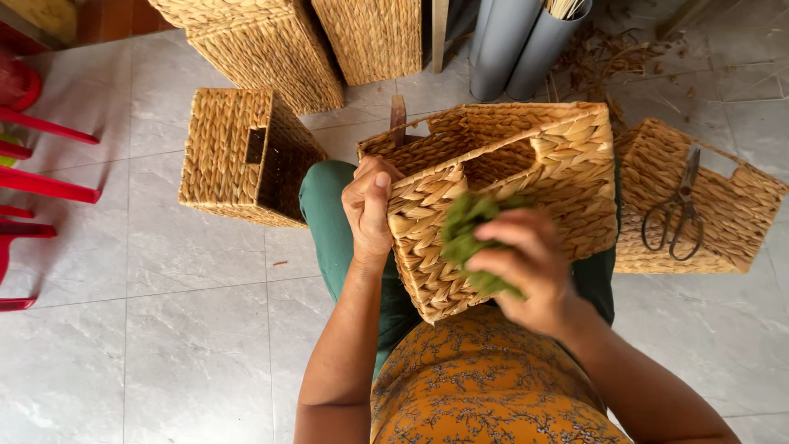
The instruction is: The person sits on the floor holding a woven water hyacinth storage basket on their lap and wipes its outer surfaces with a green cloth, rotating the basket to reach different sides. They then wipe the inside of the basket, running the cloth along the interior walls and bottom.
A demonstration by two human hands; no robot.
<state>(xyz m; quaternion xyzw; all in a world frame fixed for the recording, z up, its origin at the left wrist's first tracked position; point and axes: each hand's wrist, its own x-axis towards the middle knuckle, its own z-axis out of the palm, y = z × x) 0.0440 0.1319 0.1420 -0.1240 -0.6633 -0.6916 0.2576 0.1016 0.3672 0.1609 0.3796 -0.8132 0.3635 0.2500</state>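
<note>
Basket (pixel 526 156) sits mid-frame on my lap; my left hand (pixel 370 210) clamps its corner, my right hand (pixel 526 263) presses a green cloth (pixel 462 234) against its side. I judge wiping midway; scissors (pixel 675 210) lie right.

— Holding what?
— Woven basket (pixel 526 156) tipped on the lap; left hand (pixel 370 210) gripping its corner; right hand (pixel 526 263) pressing a green cloth (pixel 464 234) against its side.
— Around it?
— Scissors (pixel 675 210) lying on a second basket (pixel 723 214) to the right; third basket (pixel 238 156) on the tiled floor (pixel 164 329); grey pipes (pixel 518 41) behind; red chair (pixel 33 164) at the left edge.
</note>
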